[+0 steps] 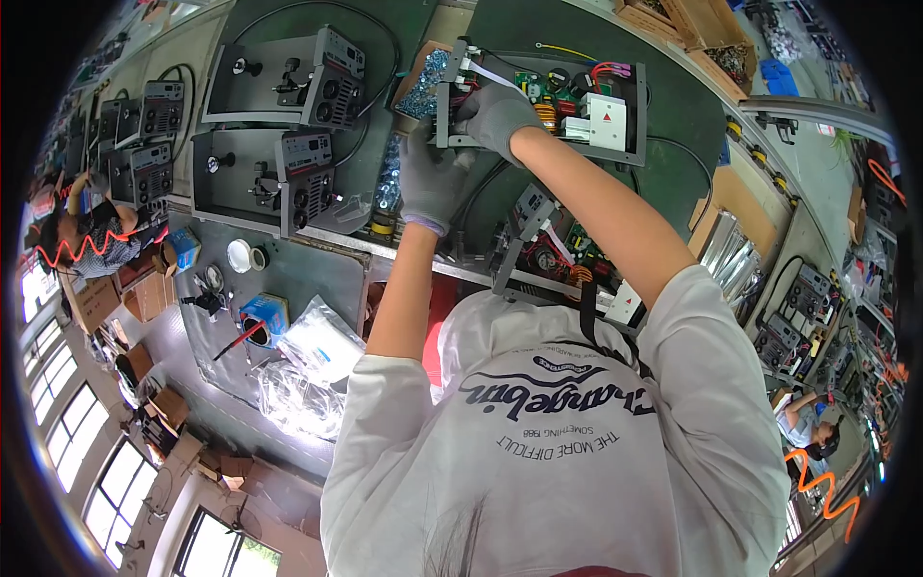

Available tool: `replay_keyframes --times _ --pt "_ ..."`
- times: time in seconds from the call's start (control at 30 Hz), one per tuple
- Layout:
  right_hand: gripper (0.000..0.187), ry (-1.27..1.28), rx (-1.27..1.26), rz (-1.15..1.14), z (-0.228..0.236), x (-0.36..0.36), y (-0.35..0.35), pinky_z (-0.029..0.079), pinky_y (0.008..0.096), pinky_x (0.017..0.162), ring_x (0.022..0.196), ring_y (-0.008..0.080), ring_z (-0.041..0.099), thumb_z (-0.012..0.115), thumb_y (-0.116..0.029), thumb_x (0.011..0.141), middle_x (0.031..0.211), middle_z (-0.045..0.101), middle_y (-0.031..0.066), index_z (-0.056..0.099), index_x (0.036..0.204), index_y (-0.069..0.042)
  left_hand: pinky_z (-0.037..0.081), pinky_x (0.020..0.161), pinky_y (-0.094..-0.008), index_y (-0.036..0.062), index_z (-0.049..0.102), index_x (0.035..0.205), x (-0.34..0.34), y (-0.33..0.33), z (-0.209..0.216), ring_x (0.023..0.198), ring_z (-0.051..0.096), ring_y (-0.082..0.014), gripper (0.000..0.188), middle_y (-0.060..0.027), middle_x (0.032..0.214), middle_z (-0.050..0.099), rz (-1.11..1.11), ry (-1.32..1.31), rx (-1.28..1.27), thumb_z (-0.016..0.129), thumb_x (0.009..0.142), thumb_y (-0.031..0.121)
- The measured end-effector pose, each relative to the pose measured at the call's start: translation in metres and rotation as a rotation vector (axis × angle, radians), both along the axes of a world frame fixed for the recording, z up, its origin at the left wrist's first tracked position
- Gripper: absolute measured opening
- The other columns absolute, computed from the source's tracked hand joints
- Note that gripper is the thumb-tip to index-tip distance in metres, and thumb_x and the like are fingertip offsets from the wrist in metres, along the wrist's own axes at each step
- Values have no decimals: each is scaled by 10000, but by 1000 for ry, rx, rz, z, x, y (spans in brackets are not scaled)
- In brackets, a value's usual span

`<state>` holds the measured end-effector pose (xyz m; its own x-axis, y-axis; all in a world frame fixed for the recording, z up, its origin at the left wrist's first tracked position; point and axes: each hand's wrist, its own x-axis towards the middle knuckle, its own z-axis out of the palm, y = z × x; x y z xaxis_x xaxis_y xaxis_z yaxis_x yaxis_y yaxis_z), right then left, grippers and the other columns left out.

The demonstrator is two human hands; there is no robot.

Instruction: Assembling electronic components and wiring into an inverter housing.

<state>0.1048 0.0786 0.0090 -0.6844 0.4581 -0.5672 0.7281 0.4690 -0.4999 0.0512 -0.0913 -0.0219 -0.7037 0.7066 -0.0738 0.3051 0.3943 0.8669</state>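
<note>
1. While the gray-gloved right hand [500,117] reaches into the open electronics chassis [641,117], its grip is bent beside the left end; whether it holds a part cannot be told.
2. The gray-gloved left hand [433,183] is at the chassis's near-left corner; its grip opening cannot be told.
3. Chassis position: on the green desk [681,96], right of the small metal fasteners [423,90].

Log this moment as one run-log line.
left hand: gloved, by open chassis corner | right hand: gloved, reaching into chassis | nearby: small metal parts
</note>
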Motion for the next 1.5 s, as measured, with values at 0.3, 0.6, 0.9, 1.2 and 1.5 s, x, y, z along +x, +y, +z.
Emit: replay_keyframes --times 0.3,0.6,0.9,1.2,1.5 --pt "438 -36 58 32 -15 -4 4 560 416 881 977 336 704 729 -307 758 1050 727 159 723 1131 -78 489 953 -435 20 476 1390 0 0 -6 1136 557 -386 831 -218 1271 523 35 -52 73 867 693 249" --pt "336 -30 77 66 -12 -6 -1 549 437 894 1028 331 688 677 -314 874 1119 714 131 722 1142 -117 490 947 -435 31 464 1397 4 2 -8 1120 561 -390 823 -213 1243 515 49 27 101 857 703 232" --pt "363 -40 20 63 -2 -3 4 546 398 902 1027 340 685 693 -290 849 1126 715 131 707 1162 -105 483 956 -439 21 480 1390 6 3 -3 1125 556 -389 814 -215 1248 521 68 -24 89 857 694 214" --pt "390 -30 55 96 -3 -4 1 539 411 920 1035 337 681 695 -309 884 1108 713 156 682 1199 -79 489 963 -426 -5 478 1385 7 4 1 1126 559 -371 809 -217 1261 517 72 -21 113 856 693 178" --pt "343 85 -8 102 -1 3 5 541 404 911 1008 316 691 670 -292 903 1100 720 141 692 1199 -119 505 959 -403 -12 473 1388 6 2 -4 1161 552 -361 804 -207 1274 512 75 -85 124 860 701 149"
